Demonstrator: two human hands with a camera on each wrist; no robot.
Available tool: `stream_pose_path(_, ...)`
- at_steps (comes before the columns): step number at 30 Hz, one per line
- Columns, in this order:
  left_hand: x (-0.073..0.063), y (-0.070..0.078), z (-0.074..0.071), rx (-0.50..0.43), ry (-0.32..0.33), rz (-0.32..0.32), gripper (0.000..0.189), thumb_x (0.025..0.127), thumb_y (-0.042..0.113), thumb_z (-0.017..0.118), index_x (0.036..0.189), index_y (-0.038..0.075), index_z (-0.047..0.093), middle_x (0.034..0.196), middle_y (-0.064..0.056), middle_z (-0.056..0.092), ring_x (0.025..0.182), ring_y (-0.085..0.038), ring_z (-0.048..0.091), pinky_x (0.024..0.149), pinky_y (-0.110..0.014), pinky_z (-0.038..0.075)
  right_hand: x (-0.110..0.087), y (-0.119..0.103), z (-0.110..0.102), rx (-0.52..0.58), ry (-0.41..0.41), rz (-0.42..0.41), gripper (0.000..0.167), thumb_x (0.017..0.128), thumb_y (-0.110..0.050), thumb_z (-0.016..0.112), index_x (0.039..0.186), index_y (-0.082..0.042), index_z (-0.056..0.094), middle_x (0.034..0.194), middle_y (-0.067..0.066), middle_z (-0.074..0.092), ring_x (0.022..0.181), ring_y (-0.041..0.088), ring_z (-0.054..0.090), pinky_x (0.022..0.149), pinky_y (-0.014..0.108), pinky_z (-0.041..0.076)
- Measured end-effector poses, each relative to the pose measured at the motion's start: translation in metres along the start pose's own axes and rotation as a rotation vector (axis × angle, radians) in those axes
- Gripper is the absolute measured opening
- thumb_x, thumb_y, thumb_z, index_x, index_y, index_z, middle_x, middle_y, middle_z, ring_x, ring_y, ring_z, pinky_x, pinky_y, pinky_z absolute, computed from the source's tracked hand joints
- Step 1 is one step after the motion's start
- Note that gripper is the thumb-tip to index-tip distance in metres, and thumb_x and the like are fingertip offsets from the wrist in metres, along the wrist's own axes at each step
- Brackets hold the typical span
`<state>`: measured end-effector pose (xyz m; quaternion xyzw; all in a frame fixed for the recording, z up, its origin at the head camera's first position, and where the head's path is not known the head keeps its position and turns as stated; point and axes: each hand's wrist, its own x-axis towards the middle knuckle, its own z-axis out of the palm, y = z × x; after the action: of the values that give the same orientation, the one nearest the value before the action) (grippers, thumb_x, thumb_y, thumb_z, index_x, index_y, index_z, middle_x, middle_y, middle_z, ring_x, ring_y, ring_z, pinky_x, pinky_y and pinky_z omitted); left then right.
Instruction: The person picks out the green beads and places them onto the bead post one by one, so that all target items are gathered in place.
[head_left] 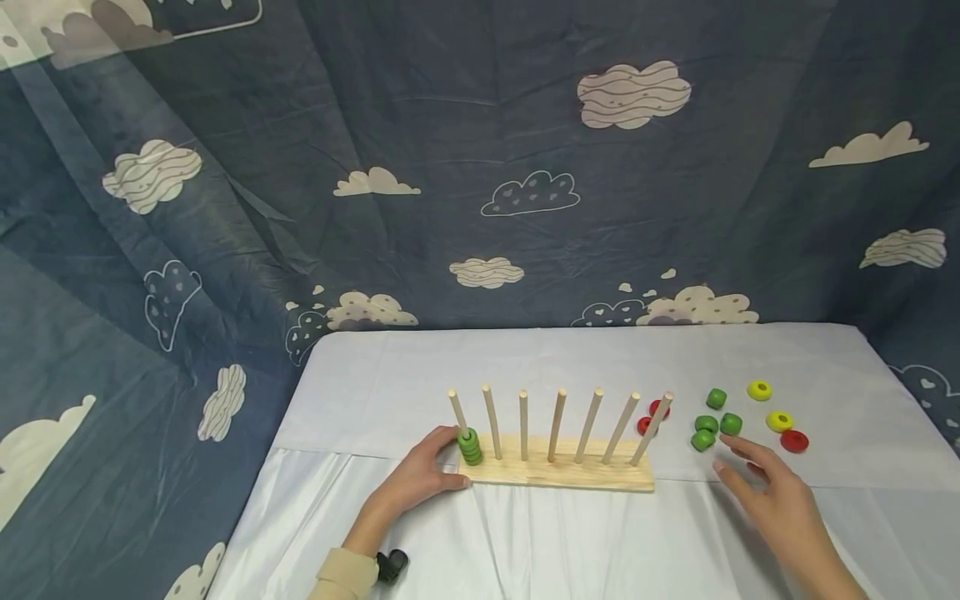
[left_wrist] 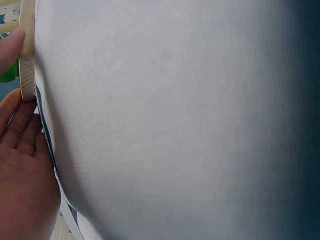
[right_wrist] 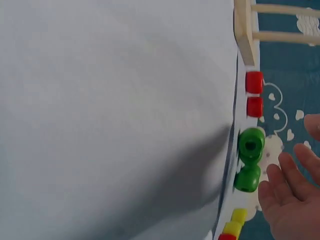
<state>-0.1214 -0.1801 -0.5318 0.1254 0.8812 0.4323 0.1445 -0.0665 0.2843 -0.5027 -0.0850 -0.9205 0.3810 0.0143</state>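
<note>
A wooden peg rack (head_left: 555,473) with several upright pegs stands on the white cloth. Stacked on its leftmost peg are several green beads (head_left: 470,447). My left hand (head_left: 420,475) holds the rack's left end, thumb at the front edge and fingers round the end; in the left wrist view the thumb and fingertips touch the wooden base (left_wrist: 27,75). To the right, my right hand (head_left: 776,492) hovers with fingers apart and nothing held, just in front of loose green beads (head_left: 706,424). The right wrist view also has those green beads (right_wrist: 247,178) beside the fingers.
Two red beads (head_left: 646,426) lie behind the rack's right end. Farther right are two yellow beads (head_left: 760,391) and a red bead (head_left: 794,442). A dark cloud-patterned curtain (head_left: 450,225) hangs behind the table. A small black object (head_left: 392,566) sits by the left wrist.
</note>
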Motion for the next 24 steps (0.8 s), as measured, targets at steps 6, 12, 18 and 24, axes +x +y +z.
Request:
stream_pose_path(6,0.0,0.001,-0.001,0.002,0.001,-0.003,0.074,0.078,0.032,0.082,0.143,0.015,0.05,0.141,0.001,0.05,0.139,-0.026,0.037,0.114,-0.049,0.029,0.02,0.006,-0.008,-0.028,0.015,-0.099,0.051,0.098,-0.026,0.062,0.14,-0.001,0.047,0.14,0.027,0.045,0.125,0.05,0.04,0.092,0.07,0.038)
stream_pose_path(12,0.0,0.001,-0.001,0.004,0.002,-0.005,0.074,0.078,0.031,0.082,0.143,0.016,0.05,0.141,0.001,0.05,0.14,-0.026,0.036,0.114,-0.049,0.029,0.038,0.013,-0.014,-0.055,0.016,-0.178,0.051,0.098,-0.021,0.063,0.139,0.002,0.045,0.138,0.032,0.043,0.126,0.055,0.038,0.093,0.074,0.034)
stream_pose_path(18,0.0,0.001,-0.001,0.008,0.005,-0.003,0.074,0.077,0.031,0.082,0.143,0.016,0.05,0.141,0.001,0.05,0.139,-0.026,0.037,0.114,-0.05,0.029,0.049,0.017,-0.015,-0.061,-0.007,-0.174,0.051,0.099,-0.02,0.061,0.14,0.005,0.043,0.141,0.035,0.038,0.124,0.059,0.038,0.091,0.072,0.038)
stream_pose_path(24,0.001,0.0,0.0,0.011,0.003,-0.005,0.074,0.078,0.031,0.082,0.143,0.017,0.05,0.141,0.002,0.05,0.139,-0.025,0.037,0.114,-0.049,0.029,0.058,0.021,-0.011,-0.099,-0.042,-0.128,0.046,0.096,-0.011,0.061,0.135,0.008,0.047,0.139,0.037,0.037,0.123,0.058,0.039,0.088,0.068,0.044)
